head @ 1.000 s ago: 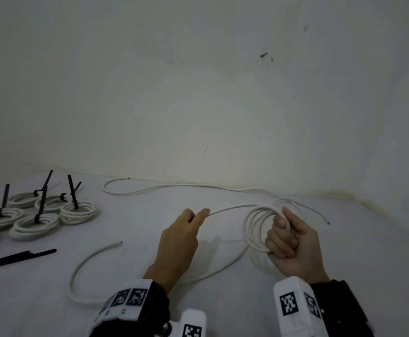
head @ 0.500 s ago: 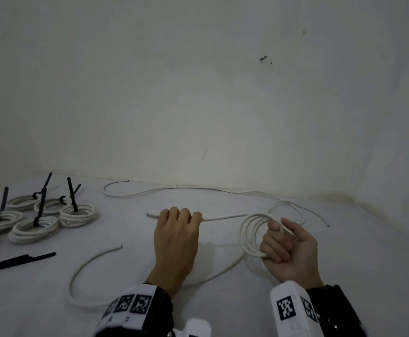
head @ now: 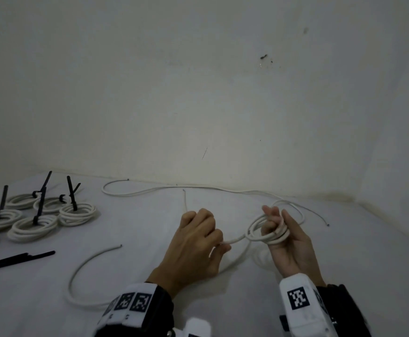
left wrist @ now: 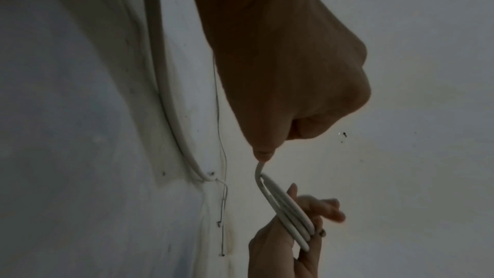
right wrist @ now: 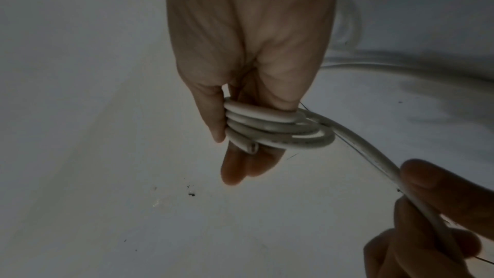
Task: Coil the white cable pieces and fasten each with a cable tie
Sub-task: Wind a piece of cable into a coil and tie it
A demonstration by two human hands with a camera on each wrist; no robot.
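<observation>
a pale sheet-covered surface [head: 222, 312] meeting a bare cream wall [head: 198, 93], dimly lit. the right hand [head: 288, 242], palm up with fingers extended through the loops, serves as a former: the part-wound white cable coil [head: 266, 229] sits around its fingers, thumb pinning the turns so they cannot spring apart. the left hand [head: 196, 244], knuckles up and fingers curled, pinches the free run of the cable [head: 232, 240] just beside the coil, apparently to feed the next turn under tension. the unwound tail [head: 89, 266] trails across the surface toward the near left. finished coils [head: 30, 217], each bound with a black tie, are grouped far left, clear of the work; spare black cable ties [head: 16, 260] lie near them, within reach for fastening. another loose cable [head: 164, 189] lies by the wall.
</observation>
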